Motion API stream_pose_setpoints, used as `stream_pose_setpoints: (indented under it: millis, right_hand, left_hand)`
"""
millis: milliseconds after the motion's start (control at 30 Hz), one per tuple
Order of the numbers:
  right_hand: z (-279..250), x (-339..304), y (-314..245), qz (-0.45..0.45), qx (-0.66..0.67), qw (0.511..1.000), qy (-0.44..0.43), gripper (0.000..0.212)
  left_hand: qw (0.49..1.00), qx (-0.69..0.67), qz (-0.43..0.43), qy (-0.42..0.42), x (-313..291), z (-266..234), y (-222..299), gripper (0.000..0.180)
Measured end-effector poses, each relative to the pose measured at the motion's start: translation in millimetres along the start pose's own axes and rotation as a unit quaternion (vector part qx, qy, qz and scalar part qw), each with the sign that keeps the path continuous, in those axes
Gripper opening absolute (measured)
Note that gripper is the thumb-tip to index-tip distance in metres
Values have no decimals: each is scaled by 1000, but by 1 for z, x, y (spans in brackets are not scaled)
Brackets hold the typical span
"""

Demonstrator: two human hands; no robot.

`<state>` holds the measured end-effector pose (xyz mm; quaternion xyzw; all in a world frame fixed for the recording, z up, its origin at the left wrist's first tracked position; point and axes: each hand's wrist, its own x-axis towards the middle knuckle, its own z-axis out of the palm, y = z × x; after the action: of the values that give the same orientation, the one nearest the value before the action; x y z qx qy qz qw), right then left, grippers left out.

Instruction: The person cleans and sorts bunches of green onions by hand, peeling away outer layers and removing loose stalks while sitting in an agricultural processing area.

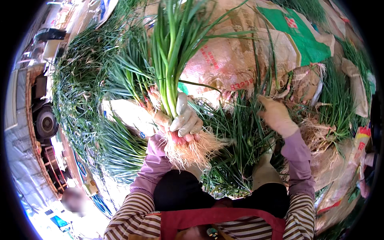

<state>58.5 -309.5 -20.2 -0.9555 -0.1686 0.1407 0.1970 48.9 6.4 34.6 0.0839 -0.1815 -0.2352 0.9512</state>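
Observation:
My left hand (184, 120), in a pale glove, is wrapped around a bunch of green onions (170, 68). Its long green leaves point up and away from me. Reddish bulbs and a thick tuft of pale roots (192, 150) hang below my fingers. My right hand (277, 116), gloved too, is off to the right with its fingers drawn together above a heap of loose green onions (240, 136). A few thin leaves rise near its fingertips; whether they are in its grip I cannot make out.
Woven sacks (224, 52) lie across the far side, one with a green panel. Cut leaves (84, 80) are piled at the left. More rooted onions (336, 108) lie at the right. A wheeled cart (46, 122) stands at the far left, near a blurred person (74, 200).

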Motion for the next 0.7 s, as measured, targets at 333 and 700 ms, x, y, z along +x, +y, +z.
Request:
stream_pose_setpoints:
  millis: [333,700]
  right_hand:
    - [128,86,-159,-321,72,942,-68,16]
    - [122,0,-111,-184,-143,877,-421,59]
  left_hand:
    - [974,131,48,176,-62,12,49,26]
    - [848,265,271,370,-212,66,170,26]
